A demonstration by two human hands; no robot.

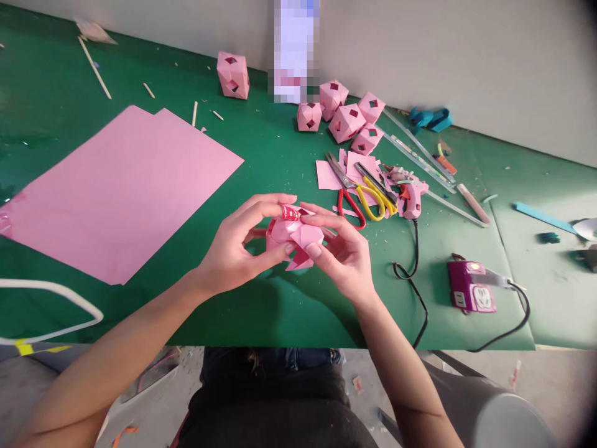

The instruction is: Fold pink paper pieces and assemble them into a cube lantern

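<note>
Between my hands, above the green table, is a partly open pink paper polyhedron (305, 236) with folded flaps and gaps in its sides. My left hand (242, 239) grips it from the left, thumb on the near side and fingers over the top. A red patterned wrap (291, 213) sits at the tip of one finger there. My right hand (345, 252) closes on the other side, its thumb pressing a flap. Finished-looking pink paper polyhedra with diamond-shaped holes stand at the back, among them a larger one (233, 76) and a cluster (346, 122).
Pink sheets (125, 193) lie at left. Right of my hands are red-handled scissors (345, 180), yellow-handled scissors (373, 202), a black cutter (373, 180) and a pink glue gun (411, 194) with its cord. A purple box (471, 286) with a plug lies further right.
</note>
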